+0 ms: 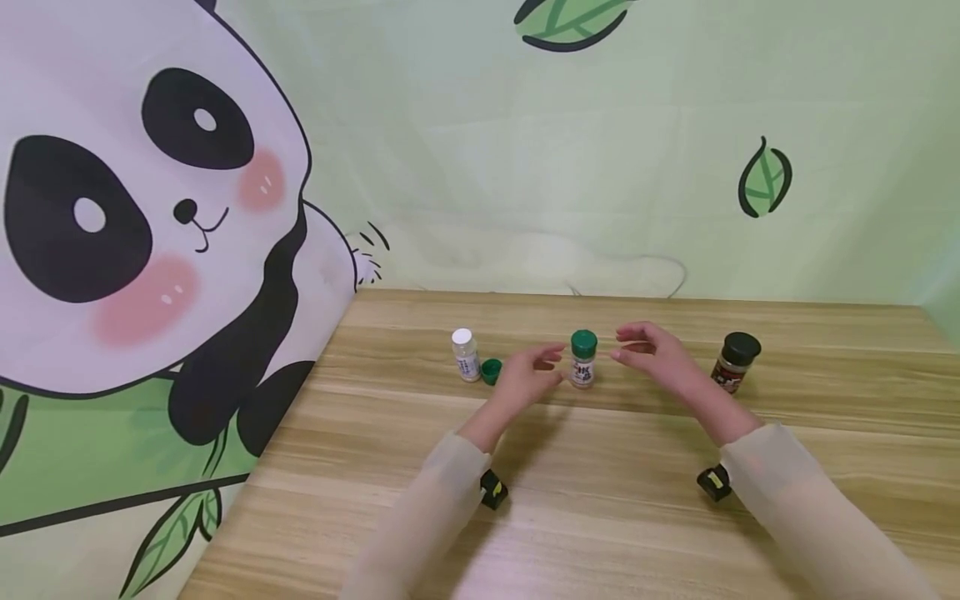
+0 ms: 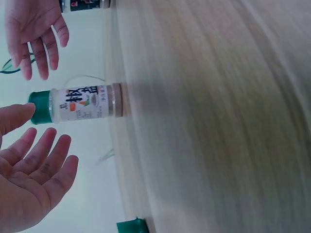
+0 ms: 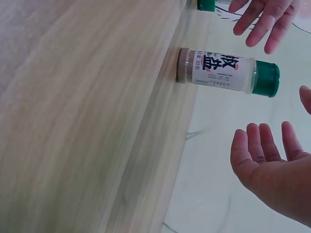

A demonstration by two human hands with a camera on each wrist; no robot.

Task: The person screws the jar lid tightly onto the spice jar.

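Observation:
A seasoning shaker with a green cap stands upright on the wooden table between the two hands. Its white label with dark characters shows in the left wrist view, and brownish contents show at its base. To its left, my left hand hovers with fingers spread and relaxed, holding nothing. On the other side my right hand is held apart from the shaker, palm turned toward it, fingers loosely extended. Beside the left hand are a loose green cap and a small white-topped bottle.
A black-capped jar stands to the right, behind the right forearm. Small black devices sit by both wrists. Behind the table hangs a pale green backdrop with a panda and leaves.

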